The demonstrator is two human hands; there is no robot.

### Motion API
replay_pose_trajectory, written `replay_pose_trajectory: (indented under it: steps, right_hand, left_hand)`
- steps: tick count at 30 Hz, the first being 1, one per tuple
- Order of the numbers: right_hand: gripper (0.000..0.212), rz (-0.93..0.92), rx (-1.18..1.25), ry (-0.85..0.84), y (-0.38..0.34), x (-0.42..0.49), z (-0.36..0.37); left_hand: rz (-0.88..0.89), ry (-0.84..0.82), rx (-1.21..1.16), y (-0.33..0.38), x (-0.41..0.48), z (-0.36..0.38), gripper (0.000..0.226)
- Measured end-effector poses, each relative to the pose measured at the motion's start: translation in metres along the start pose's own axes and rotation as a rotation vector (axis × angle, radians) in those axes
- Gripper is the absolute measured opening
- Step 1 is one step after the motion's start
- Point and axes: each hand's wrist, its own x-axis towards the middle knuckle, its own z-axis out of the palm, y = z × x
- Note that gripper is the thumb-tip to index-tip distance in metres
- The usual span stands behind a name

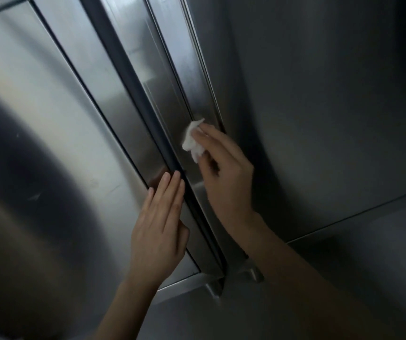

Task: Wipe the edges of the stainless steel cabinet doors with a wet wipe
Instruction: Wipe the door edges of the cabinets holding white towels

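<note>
Left hand (159, 231) flat on left door (57, 148); right hand (224, 177) beside it, holding wipe (193, 138) against door edge (192, 99)

Bare door edge (187, 77) free above the wet wipe (192, 141), left hand (159, 220) alongside below.

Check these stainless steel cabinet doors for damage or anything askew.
Nothing stands out. The brushed stainless steel doors look undented, with only faint smudges on the left one. The right hand holds the crumpled white wet wipe against an edge; the left hand lies flat.
</note>
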Motion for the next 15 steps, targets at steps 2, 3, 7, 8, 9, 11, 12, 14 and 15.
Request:
replay_pose_trajectory:
  steps: [2, 3, 7, 8, 9, 11, 12, 14, 15]
  right_hand:
    - [0.034, -0.044, -0.056, -0.049, 0.002, -0.021, 0.001]
    - [0.033, -0.04, -0.073, -0.057, 0.008, -0.04, -0.002]
    - [0.026, -0.049, -0.104, -0.035, 0.028, -0.082, -0.019]
    - [0.027, -0.073, -0.095, -0.03, 0.028, -0.072, -0.017]
    - [0.028, -0.097, -0.075, -0.017, 0.024, -0.054, -0.013]
    - [0.029, -0.141, -0.023, 0.033, 0.014, -0.008, 0.002]
    - [0.028, -0.158, 0.004, 0.056, 0.01, 0.014, 0.01]
    - [0.031, -0.185, 0.045, 0.083, 0.006, 0.036, 0.019]
    - [0.033, -0.187, 0.049, 0.075, 0.007, 0.034, 0.019]
  left_hand:
    - [-0.003, 0.02, -0.006, 0.001, 0.006, 0.002, 0.073]
    - [-0.013, 0.028, -0.006, 0.002, 0.009, 0.002, 0.074]
    - [-0.044, 0.059, -0.01, 0.007, 0.012, 0.003, 0.069]
    - [-0.034, 0.055, -0.008, 0.006, 0.01, 0.002, 0.069]
    - [-0.018, 0.048, -0.003, 0.005, 0.009, 0.001, 0.07]
    - [0.005, 0.046, 0.013, 0.0, 0.01, -0.003, 0.072]
    - [0.002, 0.052, 0.02, -0.002, 0.013, -0.005, 0.072]
    - [-0.012, 0.078, 0.026, -0.004, 0.021, -0.009, 0.071]
    - [-0.015, 0.097, 0.028, -0.005, 0.026, -0.011, 0.07]
